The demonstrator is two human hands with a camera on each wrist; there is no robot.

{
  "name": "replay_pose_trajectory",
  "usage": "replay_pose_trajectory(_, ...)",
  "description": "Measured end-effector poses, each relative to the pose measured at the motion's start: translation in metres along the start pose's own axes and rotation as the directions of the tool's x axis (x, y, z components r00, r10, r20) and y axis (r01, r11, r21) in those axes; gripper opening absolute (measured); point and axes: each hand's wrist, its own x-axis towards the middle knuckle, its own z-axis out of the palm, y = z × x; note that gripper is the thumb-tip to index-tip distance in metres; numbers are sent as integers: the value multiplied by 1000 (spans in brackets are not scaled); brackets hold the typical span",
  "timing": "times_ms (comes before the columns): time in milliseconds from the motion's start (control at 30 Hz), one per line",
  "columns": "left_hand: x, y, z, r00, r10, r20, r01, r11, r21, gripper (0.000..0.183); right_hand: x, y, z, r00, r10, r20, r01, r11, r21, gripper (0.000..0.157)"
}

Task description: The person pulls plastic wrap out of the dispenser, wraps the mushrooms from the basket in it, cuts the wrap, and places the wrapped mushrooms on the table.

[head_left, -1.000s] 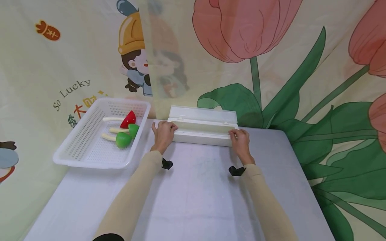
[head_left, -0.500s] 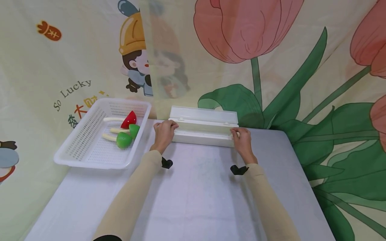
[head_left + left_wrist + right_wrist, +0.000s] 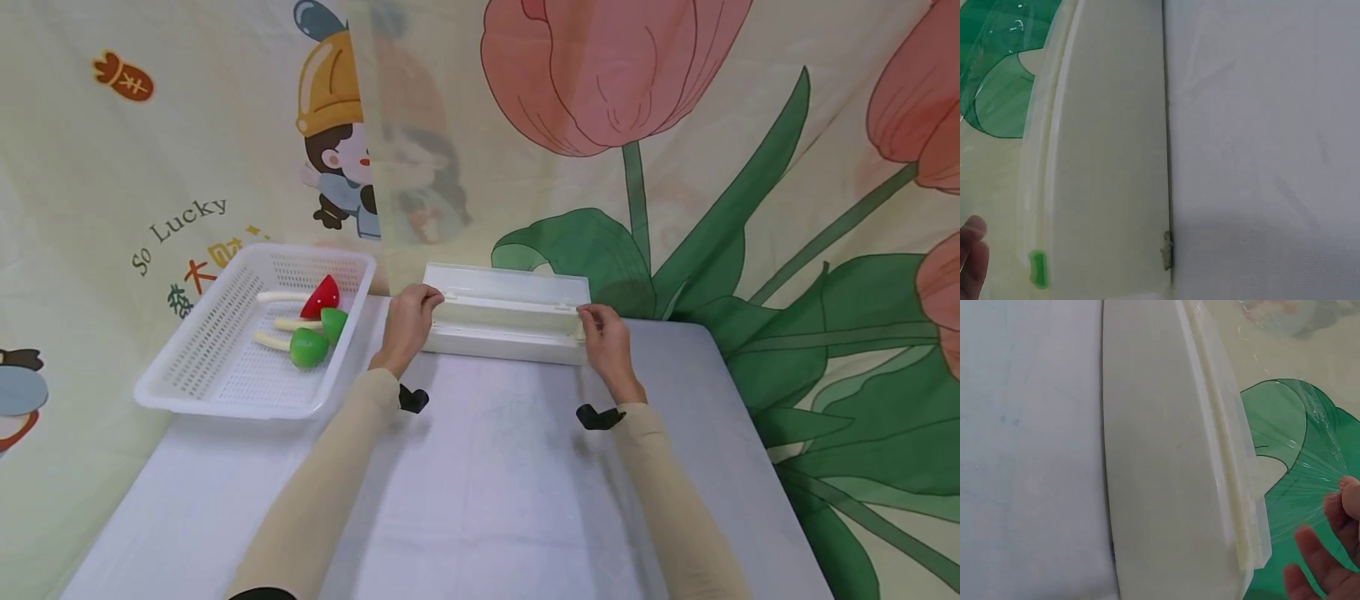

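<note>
A long white cling film dispenser [image 3: 502, 345] sits at the back of the table, its clear lid [image 3: 506, 282] tipped back. My left hand [image 3: 407, 329] is over its left end, thumb and fingers pinching together. At the right end my right hand [image 3: 609, 350] pinches a corner of clear cling film [image 3: 1321, 464]. In the right wrist view, creases in the film fan out from those fingertips, while the other fingers are spread. Shiny film also spans the upper left of the left wrist view. Only fingertips of my left hand show there, beside a green tab [image 3: 1038, 270] on the dispenser.
To the left stands a white perforated basket [image 3: 232, 413]. Inside are two green-headed toys [image 3: 307, 348] with pale handles and one with a red, white-dotted head [image 3: 321, 297]. A patterned cloth backdrop hangs right behind the white-covered table [image 3: 495, 492].
Both hands have risen slightly from the dispenser's front edge toward its lid, still pinching. The right hand has also shifted a little to the right. Basket and dispenser stay put.
</note>
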Motion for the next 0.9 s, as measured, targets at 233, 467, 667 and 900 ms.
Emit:
replay_pose_trajectory(233, -1, 0, -4, 1000, 9, 21, -7, 997, -72, 17, -5, -2, 1, 1000, 17, 24, -18, 998, 53, 25)
replay_pose_trajectory(467, -6, -1, -7, 997, -8, 79, 15, 995, -98, 24, -6, 4, 4, 1000, -16, 12, 16, 999, 34, 19)
replay_pose_trajectory(667, -7, -4, -6, 998, -37, 48, 41, 996, -80, 19, -6, 7, 4, 999, -32, 6, 32, 999, 39, 18)
replay_pose_trajectory(900, -11, -6, -8, 999, -41, 24, 43, 996, -84, 10, -7, 8, 0, 999, -23, 29, 21, 998, 63, 19)
